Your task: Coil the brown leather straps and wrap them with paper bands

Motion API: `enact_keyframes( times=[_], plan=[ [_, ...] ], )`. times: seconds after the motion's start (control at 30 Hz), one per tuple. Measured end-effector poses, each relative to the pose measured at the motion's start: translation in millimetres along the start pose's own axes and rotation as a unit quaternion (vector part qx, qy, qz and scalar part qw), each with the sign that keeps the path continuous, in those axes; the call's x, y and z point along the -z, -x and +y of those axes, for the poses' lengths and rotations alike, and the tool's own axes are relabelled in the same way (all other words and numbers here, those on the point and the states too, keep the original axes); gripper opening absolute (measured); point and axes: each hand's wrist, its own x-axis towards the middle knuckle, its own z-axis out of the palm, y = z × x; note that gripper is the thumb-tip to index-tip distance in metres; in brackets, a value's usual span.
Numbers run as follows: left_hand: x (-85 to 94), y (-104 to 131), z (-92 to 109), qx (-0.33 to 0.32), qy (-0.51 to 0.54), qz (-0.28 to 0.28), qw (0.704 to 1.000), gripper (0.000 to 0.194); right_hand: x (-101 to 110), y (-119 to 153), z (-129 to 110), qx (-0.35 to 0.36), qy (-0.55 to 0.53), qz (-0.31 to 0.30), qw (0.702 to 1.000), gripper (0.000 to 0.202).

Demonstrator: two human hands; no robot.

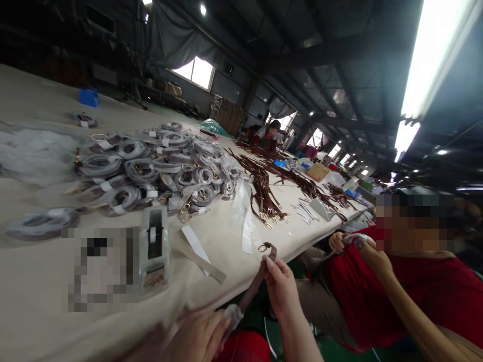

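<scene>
My right hand (pixel 279 284) pinches a brown strap (pixel 253 291) near its end, where a gold-coloured metal clasp (pixel 262 248) sticks out above the fingers. Lower and to the left, my left hand (pixel 202 334) is closed around the strap's lower part, with crumpled clear plastic wrap (pixel 233 314) bunched at its fingers. Both hands are at the table's near edge. Beyond them on the table, a white paper strip (pixel 195 249) and a sheet of clear plastic (pixel 242 221) lie flat.
Coiled, wrapped straps (pixel 141 171) are heaped at the left. Brown straps (pixel 262 188) with clasps spread along the pale table (pixel 222 246). A clear dispenser (pixel 154 251) stands near the front. On the right, a person in red (pixel 354 286) holds a strap; another person (pixel 266 136) is farther back.
</scene>
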Motion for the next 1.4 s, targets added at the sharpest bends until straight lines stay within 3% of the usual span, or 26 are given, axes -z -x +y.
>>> enact_keyframes(
  times=[0.13, 0.23, 0.33, 0.43, 0.63, 0.73, 0.83, 0.9, 1.03, 1.17, 1.27, 1.4],
  plan=[
    [26.3, -51, 27, 0.024, 0.011, -0.049, 0.998, 0.051, -21, 15, -47, 0.127, 0.13, -0.123, 0.976, 0.014],
    [40.0, -78, 49, 0.014, 0.055, -0.042, 0.997, 0.051, -36, 18, -67, 0.128, 0.15, -0.213, 0.957, 0.021],
    [43.5, -91, 62, 0.001, 0.074, -0.034, 0.997, 0.051, -44, 5, -81, 0.089, 0.056, -0.199, 0.974, 0.042],
    [41.3, -97, 66, 0.019, 0.096, -0.041, 0.994, 0.051, -48, -8, -92, 0.075, 0.005, -0.179, 0.981, 0.041],
    [49.2, -111, 75, 0.031, 0.128, -0.021, 0.991, 0.057, -54, 4, -98, 0.152, 0.106, -0.207, 0.961, 0.028],
    [55.1, -115, 81, 0.03, 0.137, 0.0, 0.99, 0.057, -59, 13, -100, 0.145, 0.129, -0.252, 0.948, 0.029],
    [55.4, -116, 81, 0.04, 0.145, -0.006, 0.989, 0.056, -63, 12, -107, 0.163, 0.11, -0.222, 0.955, 0.037],
    [53.6, -114, 78, 0.046, 0.15, -0.015, 0.988, 0.055, -64, 10, -112, 0.186, 0.118, -0.193, 0.956, 0.033],
    [49.1, -104, 67, 0.056, 0.152, -0.023, 0.987, 0.049, -59, 13, -107, 0.194, 0.139, -0.194, 0.952, 0.028],
    [37.7, -72, 45, 0.084, 0.134, -0.07, 0.985, 0.048, -42, 29, -69, 0.044, 0.054, -0.239, 0.969, 0.025],
    [23.9, -35, 23, 0.087, 0.101, -0.118, 0.984, 0.051, -25, 49, -28, -0.074, -0.005, -0.276, 0.958, 0.028],
    [7.2, 10, -1, 0.129, 0.062, -0.181, 0.973, 0.053, -3, 75, 15, -0.128, 0.047, -0.279, 0.951, 0.035]
  ],
)
